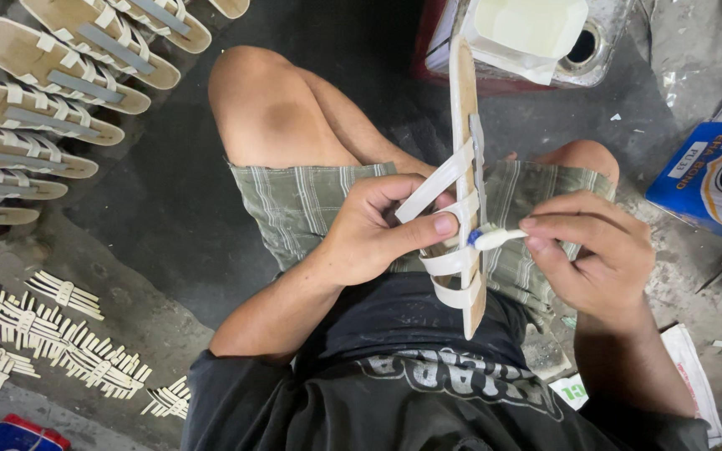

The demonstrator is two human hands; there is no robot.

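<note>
the tan sandal sole with smooth, slightly glossy cream plastic-looking straps [464,179] has a matt, fibrous-looking face; the small white plastic brush [495,239] touching it looks smooth; below the sole, the green checked cloth shorts [302,205] are matt and woven; behind it, the dented metal tin [588,52] looks dull; the grey concrete floor [144,209] is rough.

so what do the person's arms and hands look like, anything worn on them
Both hands, left and right, are bare: no gloves, rings or watch show. The forearms are bare too; short black T-shirt sleeves end near the elbows.
</note>
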